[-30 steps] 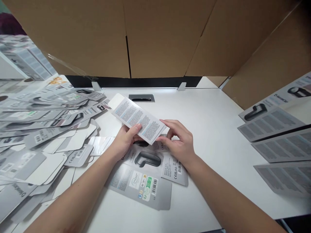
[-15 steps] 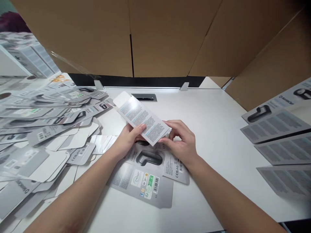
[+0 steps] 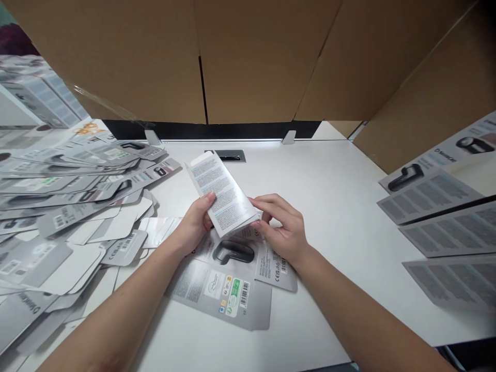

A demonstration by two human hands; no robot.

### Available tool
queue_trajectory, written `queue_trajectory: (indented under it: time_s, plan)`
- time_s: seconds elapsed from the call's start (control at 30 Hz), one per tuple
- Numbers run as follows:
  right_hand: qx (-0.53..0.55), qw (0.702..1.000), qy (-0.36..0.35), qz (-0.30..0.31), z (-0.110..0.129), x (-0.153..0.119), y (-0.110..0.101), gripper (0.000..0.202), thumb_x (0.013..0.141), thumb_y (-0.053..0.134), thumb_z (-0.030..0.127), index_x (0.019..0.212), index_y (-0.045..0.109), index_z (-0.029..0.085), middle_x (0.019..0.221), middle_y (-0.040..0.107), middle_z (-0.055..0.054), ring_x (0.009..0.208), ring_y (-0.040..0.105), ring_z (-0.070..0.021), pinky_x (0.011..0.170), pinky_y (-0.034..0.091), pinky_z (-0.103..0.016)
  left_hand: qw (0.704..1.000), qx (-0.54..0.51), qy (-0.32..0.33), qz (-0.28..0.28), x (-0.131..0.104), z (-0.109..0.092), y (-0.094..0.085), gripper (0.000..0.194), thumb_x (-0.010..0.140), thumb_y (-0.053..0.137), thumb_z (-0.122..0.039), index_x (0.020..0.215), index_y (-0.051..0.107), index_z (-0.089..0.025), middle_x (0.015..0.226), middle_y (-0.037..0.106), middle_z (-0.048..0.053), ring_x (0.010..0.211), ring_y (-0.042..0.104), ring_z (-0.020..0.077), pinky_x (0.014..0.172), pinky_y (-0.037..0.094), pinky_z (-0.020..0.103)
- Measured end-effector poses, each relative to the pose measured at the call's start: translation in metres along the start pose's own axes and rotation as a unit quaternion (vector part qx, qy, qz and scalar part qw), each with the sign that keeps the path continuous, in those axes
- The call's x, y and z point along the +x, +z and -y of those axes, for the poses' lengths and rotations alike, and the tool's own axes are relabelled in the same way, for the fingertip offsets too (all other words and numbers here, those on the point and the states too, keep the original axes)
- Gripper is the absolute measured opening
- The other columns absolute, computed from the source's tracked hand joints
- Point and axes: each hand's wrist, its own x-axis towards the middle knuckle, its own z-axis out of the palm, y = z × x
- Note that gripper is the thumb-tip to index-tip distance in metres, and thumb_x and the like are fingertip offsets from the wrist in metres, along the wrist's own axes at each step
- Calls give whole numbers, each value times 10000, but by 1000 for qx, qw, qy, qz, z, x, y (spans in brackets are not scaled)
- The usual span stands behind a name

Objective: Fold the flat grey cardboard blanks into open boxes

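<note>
A small grey printed carton (image 3: pixel 222 194), its text panel facing up, is held tilted above the table. My left hand (image 3: pixel 196 221) grips its left side, thumb on the printed panel. At the carton's lower right end, my right hand (image 3: pixel 282 223) pinches the edge or flap between thumb and fingers. Beneath the hands lie flat unfolded cartons (image 3: pixel 242 305), one with a picture of a dark device and one with a barcode and green label. The carton's far end shows a white flap; its underside is hidden.
A spread pile of flat cartons (image 3: pixel 77 206) covers the left of the white table (image 3: pixel 329 206). Several folded cartons (image 3: pixel 437 212) stand in rows at the right. Tall brown cardboard (image 3: pixel 263 62) walls off the back. A dark slot (image 3: pixel 231 156) is set into the tabletop.
The carton has turned steeper, and its sides have spread so it looks fuller. My left hand has shifted slightly left and down along it. The whole view has moved a little.
</note>
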Motion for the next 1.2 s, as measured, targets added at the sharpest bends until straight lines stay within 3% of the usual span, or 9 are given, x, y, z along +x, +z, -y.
queue_trajectory:
  time_s: [0.17,0.37,0.77,0.93,1.03,1.2]
  plan:
    - [10,1000,-13,5,-1,1,-2,395,1172,818,365,1566,838,374,1252,818,-71,677,636,-125,582,621,-306,1000,-8,3,4,0,1,-3,658,1034,848,-701,1447,844,-189,1257,928,170,1284,878,439,1078,741,514]
    - [2,1000,-4,-7,-3,0,-1,348,1166,828,389,1510,872,363,1238,827,-72,635,616,-115,568,618,-310,1000,-6,-5,13,-1,1,-3,670,1018,878,-683,1466,840,-187,1262,923,189,1269,882,434,1058,744,496]
    - [-8,1000,8,-16,-5,-1,0,292,1157,834,408,1426,918,332,1199,839,-83,618,624,-115,551,617,-317,997,59,4,-52,-2,4,-6,753,965,910,-713,1459,817,-152,1269,915,205,1293,867,459,1073,730,524]
    - [5,999,35,-12,-4,-2,0,302,1152,841,427,1440,907,362,1208,826,-66,641,622,-118,569,621,-318,998,48,11,-47,-1,5,-5,735,998,860,-732,1484,794,-184,1316,905,197,1331,850,462,1097,714,540]
    - [38,998,51,1,-5,-1,-2,384,1138,840,576,1443,900,351,1236,821,-72,651,619,-117,582,615,-317,997,58,13,-58,-1,6,-6,735,988,873,-739,1479,776,-201,1376,886,190,1371,828,455,1133,690,543]
    - [105,982,157,10,-10,3,-7,807,1057,681,949,1430,885,263,1281,827,-115,565,511,-88,530,540,-311,985,163,36,-41,-5,4,-2,792,888,1029,-633,1482,725,-205,1514,817,220,1472,755,474,1197,627,562]
